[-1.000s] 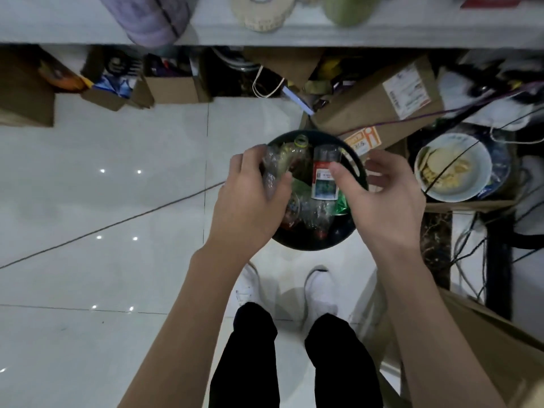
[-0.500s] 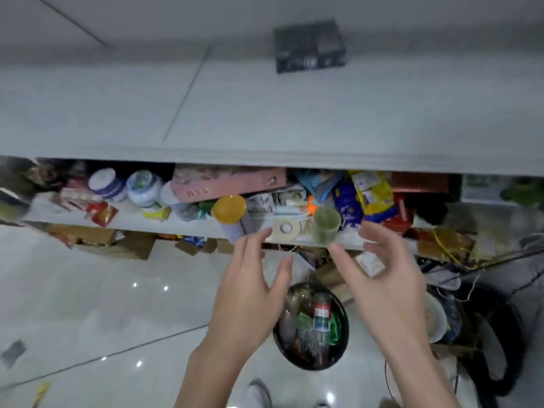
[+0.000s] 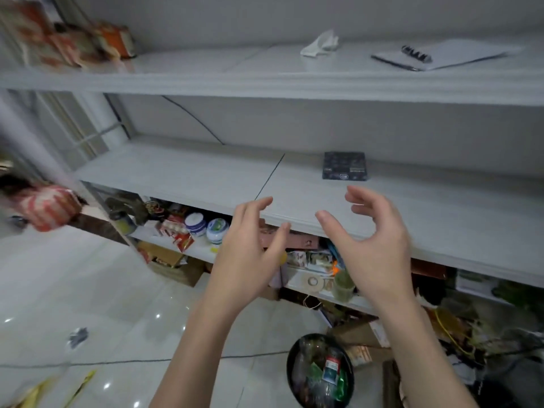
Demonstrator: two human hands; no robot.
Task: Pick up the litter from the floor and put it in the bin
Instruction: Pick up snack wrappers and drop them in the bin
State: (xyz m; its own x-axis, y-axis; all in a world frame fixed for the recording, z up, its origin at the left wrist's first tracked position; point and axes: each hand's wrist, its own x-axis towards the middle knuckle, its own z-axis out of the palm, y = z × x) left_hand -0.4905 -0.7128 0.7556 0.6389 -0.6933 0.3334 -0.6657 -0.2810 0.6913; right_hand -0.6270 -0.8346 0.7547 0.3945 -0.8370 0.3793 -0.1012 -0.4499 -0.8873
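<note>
Our fingers [image 3: 253, 207] are loosely spread and lightly curved on both hands, pinching and holding nothing. Our left hand [image 3: 247, 245] and our right hand [image 3: 379, 245] hang raised, palms turned toward each other and apart, in front of the edge of the middle shelf. White shelving [image 3: 176, 175] fills the view behind them, and the pale tiled floor [image 3: 88, 284] lies below to the left. The round black bin [image 3: 290, 375] stands on the floor beside our right forearm, well below the fingers, packed with clear plastic. One bottle [image 3: 331, 371] in it carries a red, white and blue label, too blurred for us to read. A dark box [image 3: 344, 166] lies flat on the middle shelf just beyond our right hand, its small white print unreadable. Litter lies on the floor well apart from both hands, down to the left: yellow wrappers [image 3: 82, 384] near the bottom-left corner and a small grey crumpled scrap [image 3: 78, 337] just beyond them.
</note>
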